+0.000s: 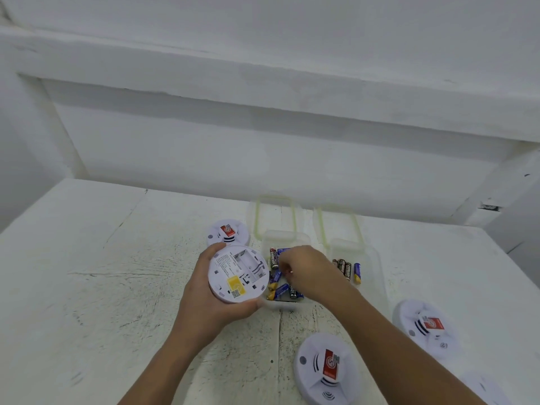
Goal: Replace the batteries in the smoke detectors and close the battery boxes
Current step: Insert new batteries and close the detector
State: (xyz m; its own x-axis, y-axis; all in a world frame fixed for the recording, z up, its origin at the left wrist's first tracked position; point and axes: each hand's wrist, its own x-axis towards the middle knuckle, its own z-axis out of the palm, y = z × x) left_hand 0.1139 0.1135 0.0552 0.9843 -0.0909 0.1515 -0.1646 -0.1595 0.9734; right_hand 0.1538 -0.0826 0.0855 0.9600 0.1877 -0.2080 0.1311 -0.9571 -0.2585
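Landmark is the clear battery box (285, 237) at mid-table (117, 258), lid off, holding loose batteries (281, 290) that lie at mixed angles; one red-black cell (273, 258) at its left wall has its long axis running away from the person. Left hand (201, 299) is just left of the box and grips a smoke detector (238, 274) by the rim, thumb on the near edge and fingers wrapped round the far-left edge. The disc is tilted with its back toward the camera, its open battery bay (248, 266) looks empty and sits on the half nearest the box, and a yellow label is on the near half. Right hand (306, 270) is over the box from the right, fingers bunched and curled down among the batteries; cannot tell if they pinch one. Second clear box (372, 258) is just right of the landmark, with a row of batteries (347, 268) side by side, long axes pointing away from the person. Two green-rimmed lids (274, 213) lie flat just behind the boxes. Other detectors sit face up: one (228, 232) behind-left of the box, one (325, 368) in front of it, one (423, 325) front-right.
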